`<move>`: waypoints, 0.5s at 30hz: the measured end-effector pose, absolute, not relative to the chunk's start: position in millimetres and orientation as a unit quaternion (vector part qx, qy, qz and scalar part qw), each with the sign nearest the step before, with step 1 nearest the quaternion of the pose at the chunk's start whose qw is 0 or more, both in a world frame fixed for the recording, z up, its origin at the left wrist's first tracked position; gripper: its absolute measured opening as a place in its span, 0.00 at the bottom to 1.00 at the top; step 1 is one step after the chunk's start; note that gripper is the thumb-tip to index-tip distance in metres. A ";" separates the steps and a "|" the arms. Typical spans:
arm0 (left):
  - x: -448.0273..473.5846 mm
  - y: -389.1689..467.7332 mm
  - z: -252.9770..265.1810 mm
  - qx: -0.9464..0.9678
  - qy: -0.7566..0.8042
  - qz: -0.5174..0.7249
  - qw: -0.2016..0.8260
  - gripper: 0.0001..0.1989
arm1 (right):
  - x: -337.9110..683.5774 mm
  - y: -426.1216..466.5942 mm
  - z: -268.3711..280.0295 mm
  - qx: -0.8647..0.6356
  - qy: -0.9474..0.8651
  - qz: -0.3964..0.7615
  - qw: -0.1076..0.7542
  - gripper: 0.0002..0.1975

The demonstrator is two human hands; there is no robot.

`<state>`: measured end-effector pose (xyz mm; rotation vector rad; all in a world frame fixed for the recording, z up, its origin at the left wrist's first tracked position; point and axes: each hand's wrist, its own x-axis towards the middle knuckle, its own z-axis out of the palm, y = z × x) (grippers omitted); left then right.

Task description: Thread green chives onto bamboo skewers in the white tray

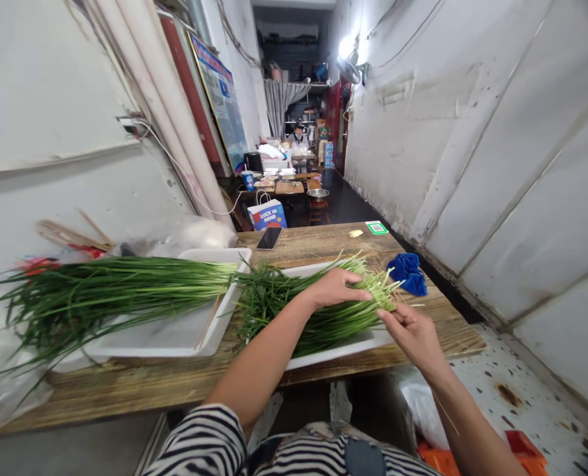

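Observation:
A bundle of garlic chives lies in a white tray before me, its pale cut ends to the right. Reaching across the bundle, my left hand rests on the pale stalks, thumb and fingers closed around some of them. At the stalk ends, my right hand is closed in a pinch on chive ends, with thumb and forefinger together. Some fingertips are hidden among the stalks. To the left, a second white tray bears a longer bunch of chives whose leaves hang over its left side.
On the wooden table are a phone, a blue cloth, a green code card and thin sticks. Plastic bags lie left. Beyond stand a paper bag, a metal bowl and a seated person.

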<state>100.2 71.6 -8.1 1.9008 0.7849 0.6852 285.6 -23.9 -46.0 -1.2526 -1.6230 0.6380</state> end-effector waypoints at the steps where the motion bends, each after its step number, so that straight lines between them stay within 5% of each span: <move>1: 97.3 71.0 -4.7 0.786 0.322 0.277 0.450 0.19 | 286.4 -24.0 -42.9 -0.502 -0.671 0.273 0.473 0.14; 9: 84.0 62.7 19.5 0.784 0.290 0.381 0.395 0.17 | 291.4 -19.0 -20.3 -0.495 -0.713 0.202 0.454 0.11; 12: 76.5 60.9 23.4 0.768 0.345 0.374 0.389 0.20 | 279.5 -14.1 -4.0 -0.464 -0.656 0.378 0.460 0.13; 15: 68.7 56.5 23.1 0.753 0.436 0.334 0.363 0.36 | 262.7 -13.0 15.8 -0.404 -0.540 0.591 0.442 0.15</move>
